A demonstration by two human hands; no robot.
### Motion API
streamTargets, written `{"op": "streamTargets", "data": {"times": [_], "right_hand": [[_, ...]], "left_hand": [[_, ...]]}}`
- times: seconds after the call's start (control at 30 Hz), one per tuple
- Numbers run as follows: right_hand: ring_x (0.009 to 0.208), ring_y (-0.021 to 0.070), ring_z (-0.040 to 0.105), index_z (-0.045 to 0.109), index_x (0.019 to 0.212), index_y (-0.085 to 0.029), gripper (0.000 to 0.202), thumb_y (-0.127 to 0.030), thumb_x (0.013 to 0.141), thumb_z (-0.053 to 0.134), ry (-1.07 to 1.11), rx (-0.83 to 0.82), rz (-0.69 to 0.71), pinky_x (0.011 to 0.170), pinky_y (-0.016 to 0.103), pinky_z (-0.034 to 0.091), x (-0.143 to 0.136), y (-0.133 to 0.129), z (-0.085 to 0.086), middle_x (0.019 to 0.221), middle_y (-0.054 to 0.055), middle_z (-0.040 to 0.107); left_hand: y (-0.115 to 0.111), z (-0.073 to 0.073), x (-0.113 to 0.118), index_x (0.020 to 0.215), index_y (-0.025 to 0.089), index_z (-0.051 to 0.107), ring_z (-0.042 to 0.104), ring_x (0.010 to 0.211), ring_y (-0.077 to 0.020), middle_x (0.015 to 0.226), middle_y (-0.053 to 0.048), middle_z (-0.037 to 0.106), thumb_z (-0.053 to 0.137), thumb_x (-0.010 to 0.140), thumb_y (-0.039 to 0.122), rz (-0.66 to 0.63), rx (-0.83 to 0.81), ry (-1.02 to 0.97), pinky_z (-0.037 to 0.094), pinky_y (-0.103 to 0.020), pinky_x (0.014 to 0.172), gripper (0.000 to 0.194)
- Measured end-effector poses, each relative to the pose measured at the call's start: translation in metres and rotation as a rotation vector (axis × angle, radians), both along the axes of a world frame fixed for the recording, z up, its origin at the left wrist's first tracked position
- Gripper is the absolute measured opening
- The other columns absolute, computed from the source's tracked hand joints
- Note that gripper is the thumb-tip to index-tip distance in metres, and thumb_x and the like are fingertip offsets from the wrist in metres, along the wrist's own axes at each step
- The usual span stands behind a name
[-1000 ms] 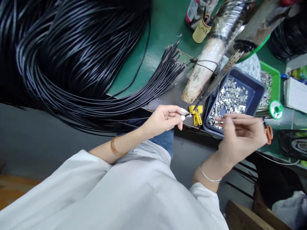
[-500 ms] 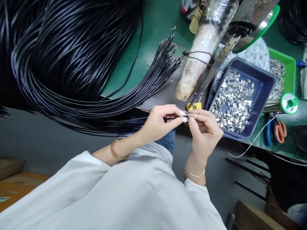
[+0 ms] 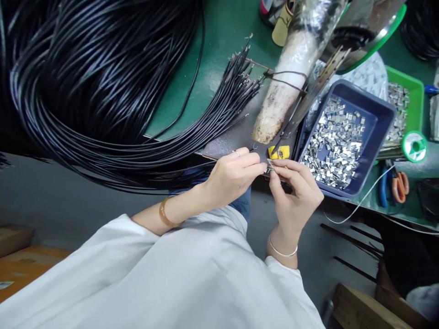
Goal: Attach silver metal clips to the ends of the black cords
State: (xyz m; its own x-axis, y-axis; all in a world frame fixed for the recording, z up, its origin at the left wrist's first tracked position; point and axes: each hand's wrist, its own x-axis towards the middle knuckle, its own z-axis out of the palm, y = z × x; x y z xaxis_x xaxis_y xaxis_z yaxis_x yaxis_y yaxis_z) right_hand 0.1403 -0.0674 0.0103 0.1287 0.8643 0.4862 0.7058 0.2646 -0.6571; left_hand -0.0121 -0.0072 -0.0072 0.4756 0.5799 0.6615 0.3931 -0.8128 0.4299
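My left hand [image 3: 236, 171] is closed in a pinch, its fingertips meeting those of my right hand at the bench edge. Black cable [image 3: 202, 168] runs into its grip from the left; a thin wire end pokes out above the knuckles. With thumb and fingers together, my right hand [image 3: 297, 189] pinches a small silver metal connector piece [image 3: 270, 162]. Its exact shape is partly hidden by the fingertips. Just beyond the fingers sits a yellow sponge [image 3: 283, 152], under the lower end of a wrapped white, scorched tube [image 3: 272, 116] and a metal strip.
A thick bundle of black cables [image 3: 103, 82] covers the left of the green bench, stripped ends fanned toward the middle. To the right are a blue bin [image 3: 372, 132] of small metal shells, a green bin [image 3: 416, 98], a solder spool [image 3: 414, 146] and orange-handled pliers [image 3: 400, 187].
My left hand has rolled over, showing its back and a ring, and its fingers have curled in. My right hand has shifted slightly right, still pinching the metal piece.
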Motion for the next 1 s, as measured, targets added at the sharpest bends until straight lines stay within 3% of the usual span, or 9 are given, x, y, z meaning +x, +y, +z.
{"op": "streamTargets", "data": {"times": [0.1,0.2,0.37,0.47,0.57,0.67,0.77,0.87,1.0], "right_hand": [[0.09,0.0136,0.07,0.071,0.088,-0.022,0.013,-0.011,0.081,0.067,0.318,-0.028,-0.02,0.075,0.028,0.061,-0.007,0.0,-0.005,0.097,0.002,0.068],[0.09,0.0142,0.071,0.069,0.082,-0.021,0.008,-0.014,0.08,0.068,0.588,-0.045,0.015,0.079,0.03,0.062,-0.012,0.001,-0.013,0.098,0.001,0.067],[0.09,0.0144,0.072,0.066,0.074,-0.021,0.006,-0.02,0.078,0.07,0.861,-0.103,0.088,0.081,0.031,0.062,-0.016,0.005,-0.021,0.097,-0.001,0.068],[0.091,0.0148,0.072,0.069,0.079,-0.021,0.003,-0.019,0.079,0.07,0.727,-0.084,0.04,0.08,0.032,0.062,-0.017,0.005,-0.017,0.098,0.0,0.069],[0.087,0.0148,0.071,0.07,0.088,-0.021,0.007,-0.018,0.083,0.066,0.467,0.012,-0.102,0.074,0.032,0.062,-0.018,0.005,-0.009,0.096,0.002,0.069],[0.086,0.0156,0.071,0.068,0.098,-0.022,0.015,-0.016,0.089,0.057,0.298,0.194,-0.175,0.07,0.034,0.063,-0.017,0.005,-0.004,0.095,0.002,0.071],[0.084,0.0169,0.073,0.066,0.102,-0.023,0.022,-0.01,0.084,0.061,0.124,0.335,-0.103,0.067,0.034,0.063,-0.016,0.004,-0.005,0.095,0.001,0.073],[0.081,0.0167,0.073,0.065,0.097,-0.022,0.023,-0.007,0.079,0.066,0.039,0.339,-0.045,0.067,0.032,0.062,-0.014,0.004,-0.009,0.093,0.001,0.074],[0.081,0.0164,0.072,0.061,0.095,-0.021,0.013,-0.013,0.086,0.059,0.201,0.23,-0.053,0.069,0.035,0.063,-0.012,0.008,-0.012,0.091,0.002,0.071]], "left_hand": [[-0.003,-0.001,-0.001,0.081,0.012,0.065,0.051,0.066,-0.0123,0.071,-0.005,0.065,0.052,0.092,0.011,-0.042,-0.026,-0.101,0.044,-0.025,0.066,0.017],[-0.009,-0.001,-0.002,0.088,0.011,0.066,0.058,0.069,-0.0105,0.076,-0.005,0.068,0.055,0.09,0.012,-0.122,-0.189,-0.248,0.046,-0.022,0.066,0.011],[-0.013,0.007,-0.004,0.087,0.013,0.061,0.055,0.055,-0.0054,0.068,0.0,0.064,0.059,0.089,0.02,-0.292,-0.83,-0.464,0.046,-0.017,0.057,0.008],[-0.008,0.011,-0.005,0.083,0.012,0.061,0.057,0.056,-0.0062,0.063,0.001,0.062,0.066,0.085,0.027,-0.383,-1.171,-0.566,0.048,-0.017,0.057,0.016],[-0.001,0.012,-0.005,0.082,0.01,0.066,0.051,0.053,-0.0049,0.058,0.002,0.058,0.068,0.083,0.031,-0.351,-1.325,-0.609,0.042,-0.016,0.052,0.02],[0.002,0.013,-0.003,0.081,0.01,0.068,0.045,0.051,-0.0034,0.058,0.003,0.055,0.071,0.079,0.029,-0.284,-1.368,-0.642,0.036,-0.016,0.049,0.02],[0.003,0.015,-0.002,0.077,0.009,0.067,0.041,0.052,-0.0026,0.057,0.004,0.052,0.072,0.075,0.023,-0.279,-1.375,-0.66,0.032,-0.016,0.049,0.014],[0.007,0.017,-0.002,0.071,0.01,0.064,0.035,0.048,-0.0017,0.052,0.007,0.045,0.073,0.07,0.017,-0.261,-1.37,-0.676,0.028,-0.016,0.047,0.011],[0.011,0.017,-0.002,0.074,0.011,0.067,0.035,0.049,-0.003,0.052,0.006,0.046,0.071,0.07,0.018,-0.221,-1.356,-0.683,0.027,-0.018,0.047,0.009]]}}
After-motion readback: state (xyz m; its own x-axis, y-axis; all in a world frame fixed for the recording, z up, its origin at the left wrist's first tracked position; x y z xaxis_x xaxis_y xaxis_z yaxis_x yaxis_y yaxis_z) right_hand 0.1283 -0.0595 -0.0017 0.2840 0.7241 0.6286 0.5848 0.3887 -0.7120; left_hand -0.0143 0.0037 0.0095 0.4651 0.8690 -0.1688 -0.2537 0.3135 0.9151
